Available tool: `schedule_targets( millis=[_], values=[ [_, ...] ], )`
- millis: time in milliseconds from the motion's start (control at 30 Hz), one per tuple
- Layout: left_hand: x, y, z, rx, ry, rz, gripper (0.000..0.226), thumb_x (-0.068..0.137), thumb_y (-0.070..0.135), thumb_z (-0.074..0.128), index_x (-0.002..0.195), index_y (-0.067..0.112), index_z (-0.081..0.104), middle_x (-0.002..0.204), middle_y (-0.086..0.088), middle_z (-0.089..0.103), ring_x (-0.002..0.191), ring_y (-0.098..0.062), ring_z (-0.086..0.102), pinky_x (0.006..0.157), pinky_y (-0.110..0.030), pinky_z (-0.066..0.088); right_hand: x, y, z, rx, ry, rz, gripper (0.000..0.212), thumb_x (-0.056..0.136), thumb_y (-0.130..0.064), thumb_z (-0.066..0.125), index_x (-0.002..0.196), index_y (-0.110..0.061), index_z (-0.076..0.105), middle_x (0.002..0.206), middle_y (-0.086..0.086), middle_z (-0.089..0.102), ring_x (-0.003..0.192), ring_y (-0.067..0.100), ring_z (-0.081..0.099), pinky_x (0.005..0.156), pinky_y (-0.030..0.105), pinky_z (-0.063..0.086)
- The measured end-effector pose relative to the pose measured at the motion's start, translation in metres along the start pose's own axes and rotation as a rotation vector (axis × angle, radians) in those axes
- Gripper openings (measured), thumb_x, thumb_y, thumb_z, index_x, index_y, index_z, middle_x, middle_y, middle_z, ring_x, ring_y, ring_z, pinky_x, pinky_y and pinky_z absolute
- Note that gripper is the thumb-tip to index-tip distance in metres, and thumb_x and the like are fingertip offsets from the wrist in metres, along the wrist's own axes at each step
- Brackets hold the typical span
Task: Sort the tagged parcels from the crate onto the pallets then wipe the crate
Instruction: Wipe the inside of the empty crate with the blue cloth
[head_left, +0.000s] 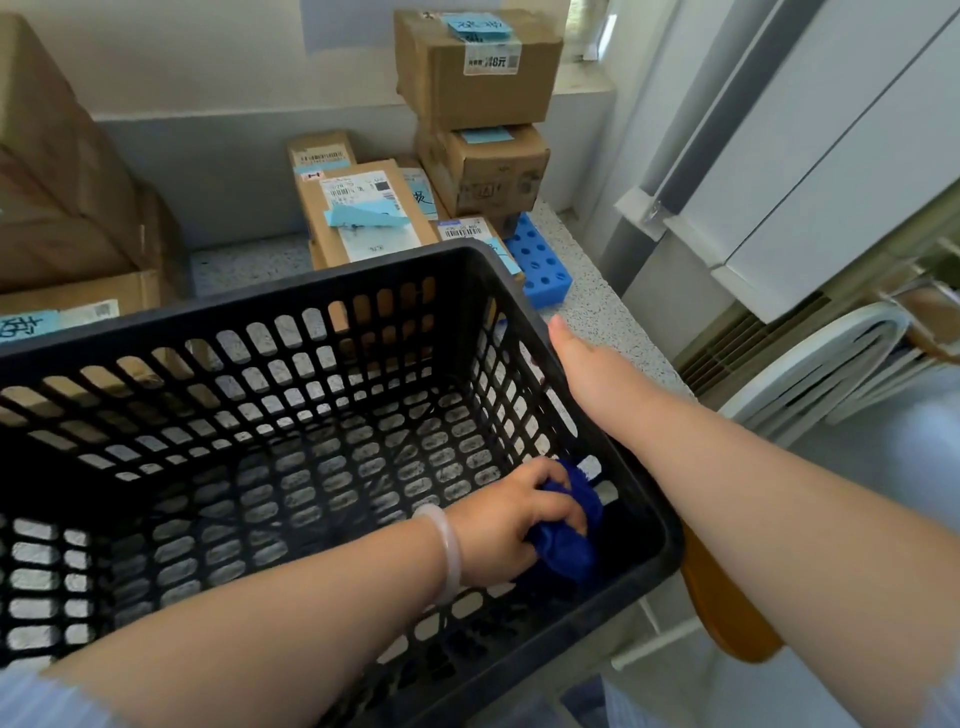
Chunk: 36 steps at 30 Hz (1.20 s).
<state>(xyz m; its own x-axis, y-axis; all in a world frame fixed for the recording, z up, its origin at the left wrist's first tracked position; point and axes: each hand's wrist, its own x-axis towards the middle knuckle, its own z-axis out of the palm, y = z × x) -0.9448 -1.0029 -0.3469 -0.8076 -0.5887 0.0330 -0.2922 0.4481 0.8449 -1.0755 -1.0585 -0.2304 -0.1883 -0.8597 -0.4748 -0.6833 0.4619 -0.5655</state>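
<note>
A black slotted plastic crate (218, 317) fills the lower left of the head view, with no parcels inside. Inside its near right corner my left hand (511, 522) grips a bunched dark blue cloth (569, 540) and presses it against the crate's inner wall. My right hand (576, 358) holds the crate's right rim, thumb on top, fingers hidden outside the wall. Tagged cardboard parcels stand beyond the crate: a flat one with a light blue tag (363, 215) and two stacked boxes with blue tags (478, 67).
A blue pallet (540, 260) with round holes lies on the speckled floor under the parcels at the back right. Large brown boxes (62, 171) stand at the left. A white cabinet (831, 156) and a folded white chair (831, 358) are at the right.
</note>
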Motion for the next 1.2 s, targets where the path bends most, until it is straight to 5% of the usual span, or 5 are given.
schedule_targets(
  millis=[233, 567, 767, 1100, 1200],
  values=[
    [0.028, -0.026, -0.049, -0.223, 0.469, -0.324, 0.051, 0.088, -0.002, 0.055, 0.088, 0.048, 0.054, 0.113, 0.015, 0.049, 0.104, -0.001, 0.050, 0.100, -0.025, 0.037, 0.002, 0.003, 0.000, 0.015, -0.015, -0.050, 0.058, 0.101, -0.060, 0.015, 0.151, -0.035, 0.031, 0.157, -0.001, 0.034, 0.145, 0.021, 0.028, 0.117, 0.039, 0.017],
    [0.072, -0.049, -0.091, -0.494, 1.229, -0.624, 0.033, 0.091, 0.007, 0.054, 0.115, 0.029, 0.053, 0.126, -0.007, 0.055, 0.105, -0.022, 0.056, 0.093, -0.030, 0.043, 0.006, 0.008, 0.002, 0.007, -0.010, -0.049, 0.060, 0.099, -0.063, 0.013, 0.150, -0.037, 0.031, 0.157, -0.005, 0.033, 0.146, 0.019, 0.026, 0.117, 0.039, 0.016],
    [0.056, -0.031, -0.031, -0.250, 0.938, -0.422, 0.034, 0.085, -0.004, 0.064, 0.106, 0.022, 0.060, 0.130, -0.009, 0.038, 0.102, -0.005, 0.041, 0.086, 0.008, 0.020, 0.005, 0.007, 0.002, 0.014, 0.021, -0.102, 0.056, 0.103, -0.055, 0.017, 0.149, -0.032, 0.037, 0.155, -0.005, 0.036, 0.144, 0.016, 0.028, 0.114, 0.031, 0.018],
    [0.015, 0.005, 0.020, -0.332, 0.501, -0.531, 0.040, 0.087, -0.002, 0.060, 0.086, 0.037, 0.053, 0.119, -0.002, 0.037, 0.092, 0.005, 0.040, 0.077, 0.010, 0.022, 0.006, 0.006, 0.006, -0.044, 0.033, -0.117, 0.060, 0.101, -0.059, 0.015, 0.146, -0.030, 0.042, 0.148, 0.002, 0.046, 0.138, 0.021, 0.039, 0.110, 0.034, 0.025],
    [0.007, 0.011, 0.021, -0.388, 0.322, -0.522, 0.039, 0.087, -0.003, 0.059, 0.085, 0.036, 0.055, 0.111, 0.000, 0.037, 0.098, -0.010, 0.048, 0.096, -0.011, 0.043, 0.004, 0.004, 0.005, -0.063, 0.030, -0.120, 0.060, 0.102, -0.058, 0.014, 0.147, -0.029, 0.042, 0.149, 0.003, 0.046, 0.139, 0.022, 0.038, 0.111, 0.036, 0.025]
  ],
)
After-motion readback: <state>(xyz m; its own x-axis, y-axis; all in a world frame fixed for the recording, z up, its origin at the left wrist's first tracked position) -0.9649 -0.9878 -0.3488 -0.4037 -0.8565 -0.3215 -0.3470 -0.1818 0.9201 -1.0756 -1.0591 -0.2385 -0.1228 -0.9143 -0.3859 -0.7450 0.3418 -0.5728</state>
